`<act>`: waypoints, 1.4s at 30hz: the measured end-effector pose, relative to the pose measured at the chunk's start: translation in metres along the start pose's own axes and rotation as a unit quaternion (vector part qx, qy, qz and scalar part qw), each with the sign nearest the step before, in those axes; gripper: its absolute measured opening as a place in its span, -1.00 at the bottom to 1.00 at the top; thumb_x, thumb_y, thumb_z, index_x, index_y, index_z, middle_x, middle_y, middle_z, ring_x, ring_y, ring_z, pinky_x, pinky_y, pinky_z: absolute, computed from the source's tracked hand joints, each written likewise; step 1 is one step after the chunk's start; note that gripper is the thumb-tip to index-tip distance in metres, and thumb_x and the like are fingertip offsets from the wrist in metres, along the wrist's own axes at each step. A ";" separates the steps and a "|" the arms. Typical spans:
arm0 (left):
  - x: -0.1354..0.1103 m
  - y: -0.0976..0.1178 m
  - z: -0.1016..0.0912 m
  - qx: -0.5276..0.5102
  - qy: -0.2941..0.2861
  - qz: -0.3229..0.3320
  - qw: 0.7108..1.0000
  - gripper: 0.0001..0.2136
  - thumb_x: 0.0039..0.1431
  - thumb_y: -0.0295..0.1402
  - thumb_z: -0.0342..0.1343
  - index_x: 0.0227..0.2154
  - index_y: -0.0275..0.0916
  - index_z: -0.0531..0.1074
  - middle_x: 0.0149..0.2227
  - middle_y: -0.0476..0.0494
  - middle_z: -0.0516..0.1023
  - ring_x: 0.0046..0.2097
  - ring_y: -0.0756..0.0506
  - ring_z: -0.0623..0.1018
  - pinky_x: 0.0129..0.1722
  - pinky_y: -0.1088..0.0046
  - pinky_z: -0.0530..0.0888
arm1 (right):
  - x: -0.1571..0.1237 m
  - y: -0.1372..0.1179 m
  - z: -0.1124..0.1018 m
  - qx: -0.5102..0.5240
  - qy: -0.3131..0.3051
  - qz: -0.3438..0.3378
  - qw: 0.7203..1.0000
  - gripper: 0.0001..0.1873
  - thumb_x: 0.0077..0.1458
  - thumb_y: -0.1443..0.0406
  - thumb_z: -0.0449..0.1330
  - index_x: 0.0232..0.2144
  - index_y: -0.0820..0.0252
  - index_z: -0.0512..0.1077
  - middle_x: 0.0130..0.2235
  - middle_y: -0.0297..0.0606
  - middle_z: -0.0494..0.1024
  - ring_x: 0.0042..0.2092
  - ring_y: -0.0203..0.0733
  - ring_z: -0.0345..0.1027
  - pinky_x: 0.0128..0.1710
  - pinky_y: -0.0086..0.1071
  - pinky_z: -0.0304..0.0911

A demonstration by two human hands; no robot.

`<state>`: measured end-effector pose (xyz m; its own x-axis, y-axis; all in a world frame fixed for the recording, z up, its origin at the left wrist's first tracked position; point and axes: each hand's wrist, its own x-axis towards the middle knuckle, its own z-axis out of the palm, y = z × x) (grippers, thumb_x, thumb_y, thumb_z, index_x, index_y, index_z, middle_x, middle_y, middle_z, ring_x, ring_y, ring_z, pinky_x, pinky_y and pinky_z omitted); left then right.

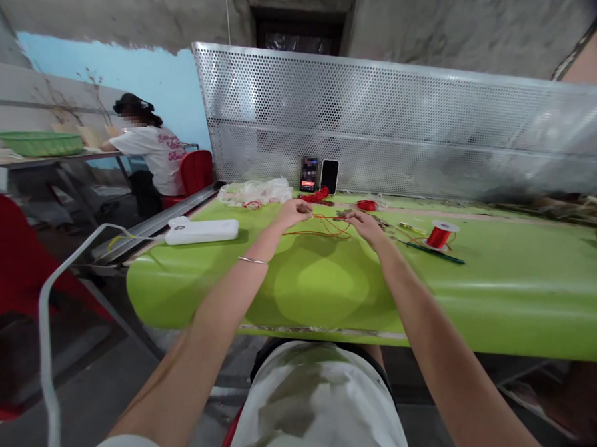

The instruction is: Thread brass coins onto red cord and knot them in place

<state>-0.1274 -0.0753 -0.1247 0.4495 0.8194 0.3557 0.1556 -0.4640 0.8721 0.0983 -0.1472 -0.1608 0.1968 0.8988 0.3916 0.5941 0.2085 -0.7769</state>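
Observation:
Both arms reach far out over a lime-green table (331, 282). My left hand (292, 212) is closed in a pinch on a thin red cord (323, 225) that loops on the tabletop. My right hand (365, 225) is closed on the other end of the same cord, beside a small dark cluster of parts. A silver bangle sits on my left wrist. A bundle of red cord (317, 196) lies just beyond my hands.
A red thread spool (440, 235) and a green stick (437, 253) lie to the right. A white power bank (201, 230) lies left, a plastic bag (257, 191) behind it. Two phones (320, 174) lean on a perforated metal panel (398, 125). Another person (149, 154) sits far left near red chairs.

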 end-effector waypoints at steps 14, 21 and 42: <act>0.007 -0.008 -0.012 -0.006 0.068 0.006 0.998 -0.88 -0.17 -0.62 0.22 -0.53 -0.31 0.48 -0.49 -0.07 0.52 -0.40 0.02 0.47 -0.26 0.45 0.42 | 0.007 0.004 -0.004 0.280 0.103 0.125 0.946 -0.85 -0.08 0.23 0.24 -0.52 0.17 0.37 -0.47 -0.35 0.46 -0.41 -0.32 0.33 -0.40 -0.44 0.24; 0.009 -0.011 -0.016 0.004 0.092 -0.012 0.996 -0.89 -0.15 -0.61 0.21 -0.49 -0.33 0.49 -0.42 -0.11 0.55 -0.37 0.00 0.49 -0.22 0.41 0.43 | 0.009 0.013 -0.014 0.436 0.142 0.119 0.880 -0.74 -0.10 0.19 0.36 -0.47 0.14 0.36 -0.53 -0.47 0.46 -0.54 -0.41 0.33 -0.58 -0.52 0.25; 0.010 -0.016 -0.016 0.018 0.121 -0.022 0.992 -0.89 -0.13 -0.59 0.18 -0.46 -0.34 0.50 -0.43 -0.12 0.54 -0.40 0.01 0.46 -0.30 0.44 0.40 | -0.005 -0.010 -0.025 0.508 0.133 0.172 0.833 -0.74 0.00 0.30 0.31 -0.51 0.18 0.26 -0.65 -0.56 0.21 -0.72 -0.55 -0.12 -0.80 -0.61 -0.17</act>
<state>-0.1398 -0.0547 -0.1294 0.2173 0.8943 0.3912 0.2042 -0.4336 0.8777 0.1106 -0.1631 -0.1424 0.4660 0.8833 0.0507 -0.4741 0.2977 -0.8286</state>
